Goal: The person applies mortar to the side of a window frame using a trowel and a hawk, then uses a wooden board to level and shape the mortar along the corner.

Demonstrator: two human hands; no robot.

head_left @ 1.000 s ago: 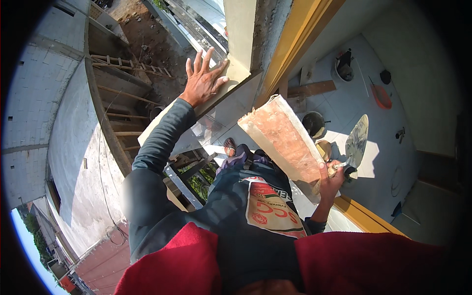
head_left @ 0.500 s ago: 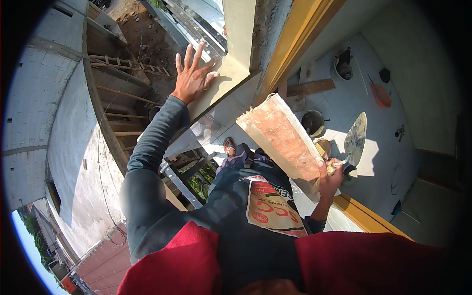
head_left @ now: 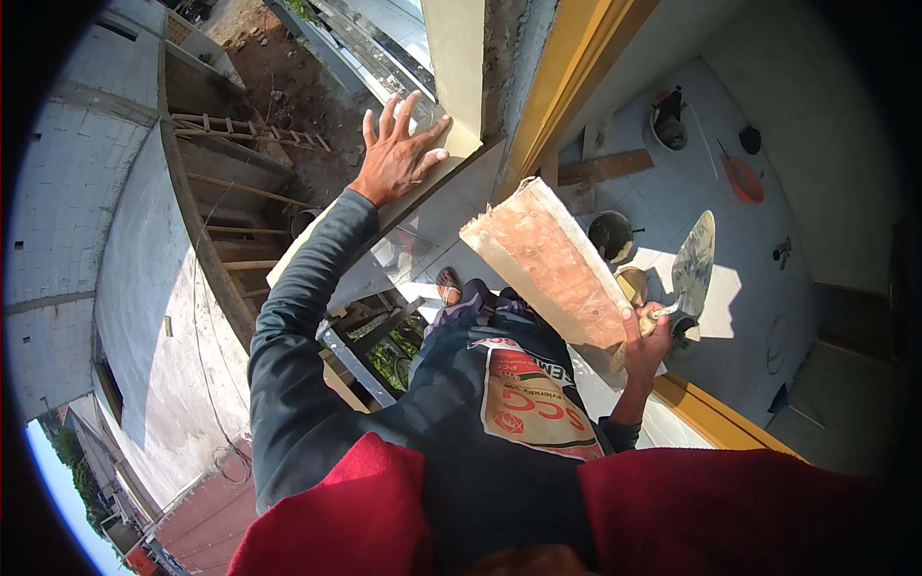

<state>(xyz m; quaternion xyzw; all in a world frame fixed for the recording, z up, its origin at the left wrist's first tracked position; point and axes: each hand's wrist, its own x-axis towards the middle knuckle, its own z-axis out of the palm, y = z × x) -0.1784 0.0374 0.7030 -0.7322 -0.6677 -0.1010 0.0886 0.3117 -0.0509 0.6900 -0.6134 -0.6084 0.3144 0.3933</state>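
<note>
With fingers spread, my left hand [head_left: 396,154] lies over the smooth cream ledge [head_left: 465,142], close to its corner. Nothing is held in it. My right hand [head_left: 647,344] is closed around the handle of a trowel [head_left: 693,261], whose leaf-shaped metal blade is smeared grey and points up and away. That same hand also grips the lower right edge of a flat wooden board [head_left: 557,267], with its thumb on the face. The board is tilted, its face is reddish and worn, and its far end is ragged.
A yellow frame [head_left: 540,106] rises beside the ledge. On the tiled floor at right are a dark bucket [head_left: 611,236], a white bucket [head_left: 669,129], a red basin [head_left: 742,180] and a plank [head_left: 605,168]. At left, a curved wall [head_left: 144,240] drops toward a lower level with a wooden ladder [head_left: 240,130].
My left hand has slid a little to the right along the ledge, nearer its corner. The board and trowel stay almost where they were in my right hand.
</note>
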